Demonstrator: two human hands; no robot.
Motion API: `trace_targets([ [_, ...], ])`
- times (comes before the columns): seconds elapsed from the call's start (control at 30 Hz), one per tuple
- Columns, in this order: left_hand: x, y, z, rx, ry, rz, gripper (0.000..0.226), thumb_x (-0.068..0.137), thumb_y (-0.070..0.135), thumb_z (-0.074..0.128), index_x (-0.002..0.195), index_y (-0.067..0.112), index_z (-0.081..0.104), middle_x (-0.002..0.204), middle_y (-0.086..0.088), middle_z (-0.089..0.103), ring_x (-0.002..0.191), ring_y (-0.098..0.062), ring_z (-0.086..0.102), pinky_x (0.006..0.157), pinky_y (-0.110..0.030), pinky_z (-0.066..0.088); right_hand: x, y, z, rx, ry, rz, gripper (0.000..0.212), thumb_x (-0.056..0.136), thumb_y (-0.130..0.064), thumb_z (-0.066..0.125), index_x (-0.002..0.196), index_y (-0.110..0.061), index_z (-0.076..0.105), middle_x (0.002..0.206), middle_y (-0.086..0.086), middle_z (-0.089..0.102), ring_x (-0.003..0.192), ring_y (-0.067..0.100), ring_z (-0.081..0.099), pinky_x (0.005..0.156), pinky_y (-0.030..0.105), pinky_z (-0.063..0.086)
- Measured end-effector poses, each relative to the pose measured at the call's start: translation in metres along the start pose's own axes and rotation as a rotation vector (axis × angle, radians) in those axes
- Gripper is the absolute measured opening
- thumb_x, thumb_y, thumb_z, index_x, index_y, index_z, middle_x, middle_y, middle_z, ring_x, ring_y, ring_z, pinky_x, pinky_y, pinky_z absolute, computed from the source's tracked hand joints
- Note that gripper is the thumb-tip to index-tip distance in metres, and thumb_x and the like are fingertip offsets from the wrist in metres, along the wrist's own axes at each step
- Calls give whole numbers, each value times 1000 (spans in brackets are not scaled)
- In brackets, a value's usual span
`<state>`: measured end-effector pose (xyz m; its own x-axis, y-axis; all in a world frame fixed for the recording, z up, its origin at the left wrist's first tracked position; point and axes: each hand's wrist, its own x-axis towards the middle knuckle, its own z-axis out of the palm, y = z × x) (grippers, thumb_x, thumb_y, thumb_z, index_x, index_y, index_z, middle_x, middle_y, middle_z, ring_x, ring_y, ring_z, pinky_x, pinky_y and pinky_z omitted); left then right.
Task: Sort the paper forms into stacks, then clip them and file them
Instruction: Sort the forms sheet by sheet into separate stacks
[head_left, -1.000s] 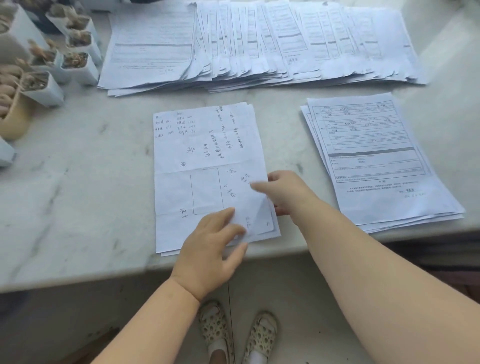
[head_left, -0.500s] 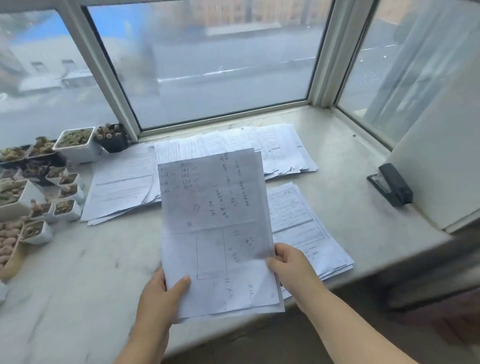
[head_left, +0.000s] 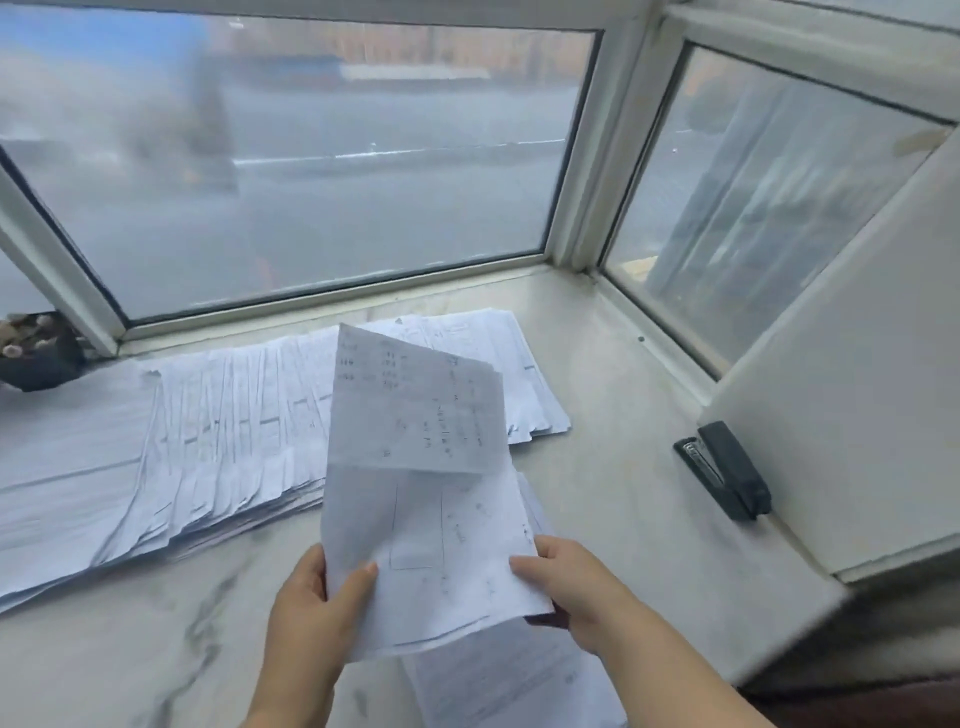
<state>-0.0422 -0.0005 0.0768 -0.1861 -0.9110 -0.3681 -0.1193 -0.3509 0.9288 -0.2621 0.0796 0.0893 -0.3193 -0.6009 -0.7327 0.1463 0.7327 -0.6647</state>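
I hold a small stack of handwritten paper sheets (head_left: 421, 499) upright above the marble sill. My left hand (head_left: 311, 608) grips its lower left edge, thumb on the front. My right hand (head_left: 566, 582) pinches the lower right edge. The top of the front sheet folds forward along a crease. Behind it, a long fanned row of printed forms (head_left: 208, 441) lies across the sill. Another pile of printed forms (head_left: 498, 686) lies under my hands near the sill's front edge.
A black stapler (head_left: 727, 470) lies at the right by a white panel (head_left: 857, 431). Window panes enclose the sill (head_left: 613, 467) at the back and right. A dark plant pot (head_left: 36, 353) sits at the far left.
The stack was lifted off the sill and now stands upright in both hands. The view swung up and to the right, and the top of the sheet has flopped forward.
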Motion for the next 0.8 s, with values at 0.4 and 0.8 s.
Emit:
trace_targets([
  [0.4,96,19,115,558,-57,368,32,84,23,70,110,35,56,110,25,57,106,8,52,89,-8,37,124,-117,-135,692,289,-267,22,98,-2,46,89,-16,59,61,-7,71,51,5,67,44,19,52],
  [0.8,198,-26,217,928,-194,526,25,81,24,71,104,22,60,100,15,57,93,-4,52,82,-13,40,247,-138,-144,806,-200,20,15,97,-4,48,95,-13,61,74,3,73,65,16,72,77,52,57],
])
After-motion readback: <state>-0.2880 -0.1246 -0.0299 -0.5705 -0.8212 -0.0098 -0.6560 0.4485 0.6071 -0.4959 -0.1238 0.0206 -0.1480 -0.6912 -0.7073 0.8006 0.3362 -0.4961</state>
